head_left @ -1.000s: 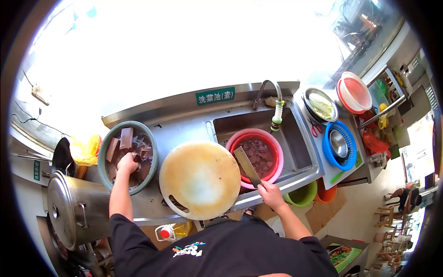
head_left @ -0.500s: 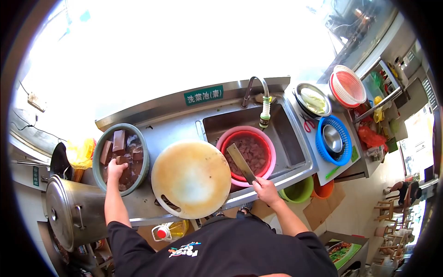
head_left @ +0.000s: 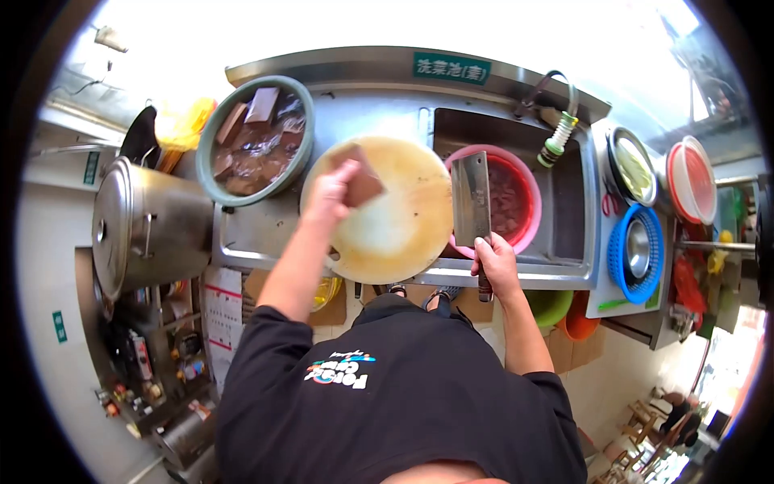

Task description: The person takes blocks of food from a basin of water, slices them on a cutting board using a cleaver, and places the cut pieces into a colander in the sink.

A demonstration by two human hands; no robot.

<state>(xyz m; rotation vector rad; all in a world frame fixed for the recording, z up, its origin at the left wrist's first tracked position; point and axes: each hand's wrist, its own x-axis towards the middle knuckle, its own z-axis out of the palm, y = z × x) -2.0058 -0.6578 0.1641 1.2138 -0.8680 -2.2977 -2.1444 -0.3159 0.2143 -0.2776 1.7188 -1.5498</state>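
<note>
"What does the person's left hand (head_left: 326, 194) have hold of?"

"A brown block (head_left: 364, 179). The fingers are curled around its left side, though motion blurs both."

"And where is that block?"

"Over the left half of the round cutting board (head_left: 407, 230), on the counter (head_left: 250, 234). Whether it touches the board cannot be told."

"How about the right hand (head_left: 500, 262)?"

"It is wrapped tight around the handle of a cleaver (head_left: 472, 198), at the board's right edge. The blade points to the far side and hides part of the pink basin (head_left: 538, 206)."

"Any other blocks?"

"Several sit in water in the grey-green basin (head_left: 205, 157), left of the board and toward the far side."

"What is inside the pink basin?"

"A red bowl (head_left: 526, 214) with small dark pieces (head_left: 506, 198). The pink basin stands in the left part of the sink (head_left: 568, 202), left of the faucet (head_left: 558, 141)."
</note>
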